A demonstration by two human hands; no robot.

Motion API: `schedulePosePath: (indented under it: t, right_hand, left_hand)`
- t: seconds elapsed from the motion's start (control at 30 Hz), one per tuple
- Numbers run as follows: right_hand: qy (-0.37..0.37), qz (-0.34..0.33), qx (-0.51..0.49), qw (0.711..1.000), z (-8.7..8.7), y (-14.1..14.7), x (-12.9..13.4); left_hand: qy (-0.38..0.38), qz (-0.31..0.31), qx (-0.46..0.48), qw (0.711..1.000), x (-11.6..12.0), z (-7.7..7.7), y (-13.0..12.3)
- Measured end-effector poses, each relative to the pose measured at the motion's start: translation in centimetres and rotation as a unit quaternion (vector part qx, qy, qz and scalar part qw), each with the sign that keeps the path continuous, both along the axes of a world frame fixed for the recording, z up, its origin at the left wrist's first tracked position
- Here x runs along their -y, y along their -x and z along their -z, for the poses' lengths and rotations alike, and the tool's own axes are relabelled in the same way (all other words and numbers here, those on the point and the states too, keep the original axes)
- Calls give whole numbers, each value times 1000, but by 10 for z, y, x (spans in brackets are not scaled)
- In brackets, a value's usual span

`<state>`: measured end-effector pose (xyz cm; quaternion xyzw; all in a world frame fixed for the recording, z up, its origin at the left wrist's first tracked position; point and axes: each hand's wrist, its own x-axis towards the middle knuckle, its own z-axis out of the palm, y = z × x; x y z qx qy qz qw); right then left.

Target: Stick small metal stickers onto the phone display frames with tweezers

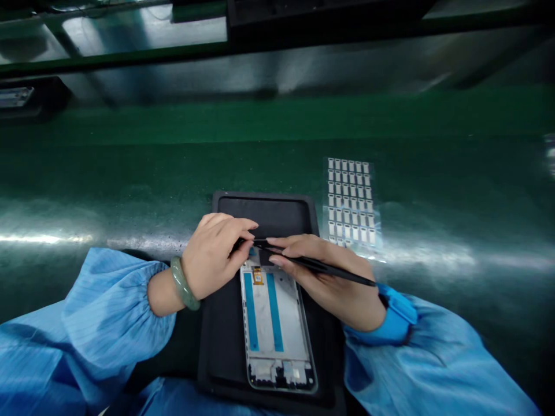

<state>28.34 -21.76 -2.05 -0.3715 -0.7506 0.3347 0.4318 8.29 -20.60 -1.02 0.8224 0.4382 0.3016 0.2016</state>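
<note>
A phone frame (299, 329) with two blue strips and a small orange flex piece lies in a black tray (208, 346). My right hand (332, 277) grips black tweezers (332, 267), their tips over the upper end of the frame. Beside them, my left hand (217, 251) has its thumb and forefinger pinched at the frame's upper left; what lies between these fingertips is too small to make out. The fingers of both hands hide part of the frame's top end.
A clear sheet with rows of small pale stickers (350, 202) lies on the green table (269, 162), right of the tray. At the far left sits a black holder (47, 98). A dark metallic ledge (303, 69) runs along the back.
</note>
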Motion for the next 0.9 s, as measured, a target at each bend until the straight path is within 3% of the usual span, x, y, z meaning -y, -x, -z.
schedulePosePath:
  t: [0.33,0.67,0.9]
  right_hand:
    - [-27,16,30,999,-5,2,1]
    - [-6,29,-16,999,-2,3,2]
    - [5,30,6,1000,-2,2,1]
  left_hand:
    - [-1,4,2,1000,0,-1,0]
    - [-2,2,15,1000,1,0,1]
    - [1,1,12,1000,1,0,1]
